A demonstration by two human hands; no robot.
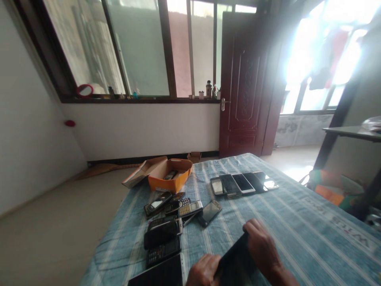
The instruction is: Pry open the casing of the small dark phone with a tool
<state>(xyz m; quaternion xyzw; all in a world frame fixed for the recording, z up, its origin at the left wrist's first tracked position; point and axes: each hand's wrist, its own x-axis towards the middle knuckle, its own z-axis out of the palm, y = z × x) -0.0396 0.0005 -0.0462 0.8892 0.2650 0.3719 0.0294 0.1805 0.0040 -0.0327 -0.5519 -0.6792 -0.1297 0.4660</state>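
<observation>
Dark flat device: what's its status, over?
Left-hand grip and right-hand grip on opposite sides. Dark flat device held, slanted. Phones left and beyond, none covering it.

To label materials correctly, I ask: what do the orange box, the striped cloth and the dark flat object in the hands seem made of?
Orange box: likely cardboard, smooth outside; thin walls show a plain brown inside.
Striped cloth: probably woven fabric, matte; it wrinkles softly.
Dark flat object: perhaps plastic or glass; blur hides its finish.

A red-rimmed mirror (85, 90) and a bottle (208, 89) stand on the windowsill (175, 100) beside a door (245, 89).
</observation>
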